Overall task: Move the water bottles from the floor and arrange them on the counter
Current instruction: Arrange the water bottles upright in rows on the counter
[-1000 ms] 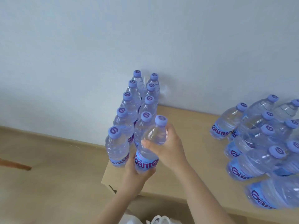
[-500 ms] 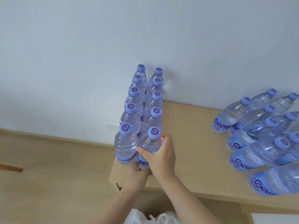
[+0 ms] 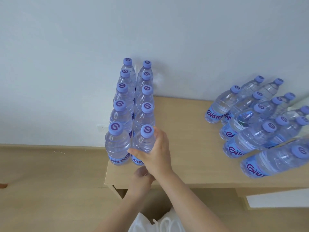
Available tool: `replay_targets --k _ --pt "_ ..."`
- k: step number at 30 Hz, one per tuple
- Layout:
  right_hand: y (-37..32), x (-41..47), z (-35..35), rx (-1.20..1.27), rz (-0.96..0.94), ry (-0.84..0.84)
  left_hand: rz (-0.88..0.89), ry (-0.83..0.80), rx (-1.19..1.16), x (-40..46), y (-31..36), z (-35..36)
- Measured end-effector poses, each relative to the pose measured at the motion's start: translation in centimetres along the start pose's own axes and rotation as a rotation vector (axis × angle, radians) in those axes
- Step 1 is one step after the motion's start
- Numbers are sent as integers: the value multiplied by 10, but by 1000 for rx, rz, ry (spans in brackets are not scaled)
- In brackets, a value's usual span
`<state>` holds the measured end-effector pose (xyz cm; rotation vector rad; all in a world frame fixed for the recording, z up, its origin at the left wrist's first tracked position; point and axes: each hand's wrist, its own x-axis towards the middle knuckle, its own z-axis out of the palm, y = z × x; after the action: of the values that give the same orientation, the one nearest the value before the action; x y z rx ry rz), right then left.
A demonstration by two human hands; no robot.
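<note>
Change: the front bottle (image 3: 144, 144), tilted and held up a second ago, now stands upright on the counter (image 3: 184, 148), closing the right-hand column of the two rows (image 3: 132, 97).
Right hand (image 3: 154, 154): fingers still wrapped round that bottle's body.
Left hand (image 3: 142, 175): dropped below the bottle's base, by the counter edge (grip cannot be told, largely hidden).
Other bottles (image 3: 259, 124): clustered well apart, at the right.
Meaning: this placement looks complete; release is due.

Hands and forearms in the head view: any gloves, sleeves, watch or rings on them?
None visible. The right hand and left hand are bare, and both forearms are uncovered down to the frame edge. No watch, ring or marking shows.
</note>
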<state>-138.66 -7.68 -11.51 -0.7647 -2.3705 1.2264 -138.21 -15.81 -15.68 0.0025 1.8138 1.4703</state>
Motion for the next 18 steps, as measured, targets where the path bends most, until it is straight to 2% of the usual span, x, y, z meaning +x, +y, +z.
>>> replay_targets --k 3,5,6,9,13,15,18 --pt "3 -1 -16 72 7 -148 91 -72 184 -2 9 16" --pt "10 -3 -36 100 6 -139 175 -162 249 -1 16 32" --pt "15 -4 -50 106 7 -70 164 -202 219 0 20 41" --pt "36 -2 -104 66 3 274 59 -272 161 4 32 73" --pt "72 8 -183 -172 24 660 87 -290 211 14 49 123" --pt "89 16 -213 -246 56 754 82 -321 201 18 57 148" --pt "107 29 -234 -199 91 770 63 -372 186 25 67 178"
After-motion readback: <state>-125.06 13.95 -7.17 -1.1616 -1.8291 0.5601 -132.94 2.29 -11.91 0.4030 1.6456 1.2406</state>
